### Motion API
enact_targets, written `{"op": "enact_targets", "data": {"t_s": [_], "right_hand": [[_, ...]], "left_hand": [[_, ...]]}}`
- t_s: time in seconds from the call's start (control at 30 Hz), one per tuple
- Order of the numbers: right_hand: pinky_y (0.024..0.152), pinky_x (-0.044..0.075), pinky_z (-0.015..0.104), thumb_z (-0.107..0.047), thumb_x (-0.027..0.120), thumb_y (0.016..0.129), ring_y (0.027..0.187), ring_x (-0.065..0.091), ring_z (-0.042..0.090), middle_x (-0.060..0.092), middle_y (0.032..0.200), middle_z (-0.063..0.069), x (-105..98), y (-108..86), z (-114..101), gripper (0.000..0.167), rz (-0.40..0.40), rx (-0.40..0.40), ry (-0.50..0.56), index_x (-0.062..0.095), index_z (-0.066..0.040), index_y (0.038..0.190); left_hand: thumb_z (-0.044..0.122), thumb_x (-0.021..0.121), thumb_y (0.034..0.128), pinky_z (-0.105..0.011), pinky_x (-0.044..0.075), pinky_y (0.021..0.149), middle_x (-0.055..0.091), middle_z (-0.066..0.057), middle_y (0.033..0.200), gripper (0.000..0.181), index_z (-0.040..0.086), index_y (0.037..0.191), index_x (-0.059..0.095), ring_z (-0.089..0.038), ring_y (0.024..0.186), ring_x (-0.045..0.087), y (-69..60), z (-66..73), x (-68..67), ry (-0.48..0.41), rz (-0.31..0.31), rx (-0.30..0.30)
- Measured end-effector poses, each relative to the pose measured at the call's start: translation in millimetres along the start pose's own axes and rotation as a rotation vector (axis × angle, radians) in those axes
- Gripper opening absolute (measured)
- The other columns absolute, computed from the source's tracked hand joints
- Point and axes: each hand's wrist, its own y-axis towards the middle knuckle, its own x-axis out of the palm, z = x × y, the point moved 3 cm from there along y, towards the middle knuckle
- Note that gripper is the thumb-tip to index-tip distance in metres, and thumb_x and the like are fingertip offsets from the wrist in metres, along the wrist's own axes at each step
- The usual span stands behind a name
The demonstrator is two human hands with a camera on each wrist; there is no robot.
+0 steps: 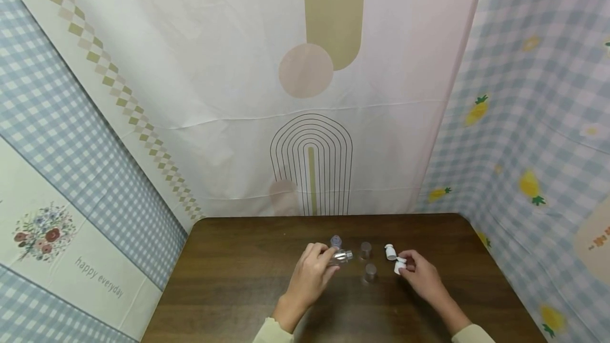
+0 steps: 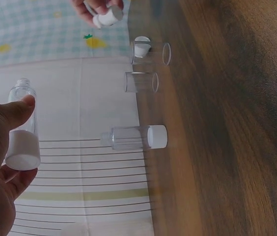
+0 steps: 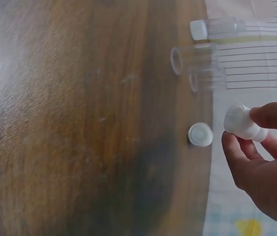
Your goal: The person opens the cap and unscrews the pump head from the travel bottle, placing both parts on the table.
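My left hand [image 1: 307,275] grips a clear bottle with a white base [image 2: 23,150], held tilted in the head view with its bare threaded neck to the right. Thumb and fingers of my right hand [image 1: 425,279] pinch a small white pump top [image 3: 240,121] above the table. A second white pump top [image 1: 391,252] stands on the table just left of it. Behind the left hand stands another clear bottle [image 2: 131,138] with a white base and an open neck. Between the hands are two clear cylindrical caps, a farther cap [image 1: 365,250] and a nearer cap [image 1: 370,273].
Everything stands on a dark brown wooden table [image 1: 229,279]. A white patterned cloth [image 1: 214,68] hangs behind its back edge. Blue-checked cloths hang on both sides, the right cloth [image 1: 514,136] printed with pineapples.
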Motion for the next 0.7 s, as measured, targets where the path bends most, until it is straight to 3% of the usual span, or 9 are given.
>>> {"op": "enact_targets", "data": {"t_s": [0.17, 0.4, 0.7], "right_hand": [[0.074, 0.056, 0.022, 0.0, 0.076, 0.087, 0.093, 0.073, 0.023, 0.073, 0.107, 0.017, 4, 2.2, 11, 0.028, -0.024, 0.008, -0.08, 0.069, 0.0, 0.114], [0.075, 0.053, 0.032, -0.004, 0.076, 0.086, 0.088, 0.069, 0.019, 0.071, 0.098, 0.008, 8, 7.9, 18, 0.025, -0.063, 0.02, -0.151, 0.071, -0.004, 0.11], [0.075, 0.051, 0.039, -0.007, 0.077, 0.084, 0.084, 0.063, 0.018, 0.072, 0.092, 0.006, 13, 16.3, 25, 0.025, -0.097, 0.02, -0.212, 0.074, -0.003, 0.108]], "left_hand": [[0.022, 0.091, 0.0776, -0.028, 0.056, 0.082, 0.067, -0.003, 0.102, 0.042, 0.009, 0.114, 0.075, -0.018, 0.093, 0.062, -0.2, -0.6, -0.1, -0.009, -0.003, -0.01], [0.021, 0.091, 0.0769, -0.029, 0.055, 0.081, 0.067, -0.004, 0.102, 0.043, 0.008, 0.114, 0.074, -0.018, 0.092, 0.062, -1.2, -1.9, 1.3, -0.01, 0.009, 0.0], [0.018, 0.094, 0.0735, -0.032, 0.057, 0.081, 0.067, -0.005, 0.1, 0.045, 0.007, 0.113, 0.075, -0.019, 0.091, 0.063, -1.0, -2.0, 0.9, -0.023, 0.019, 0.0]]}}
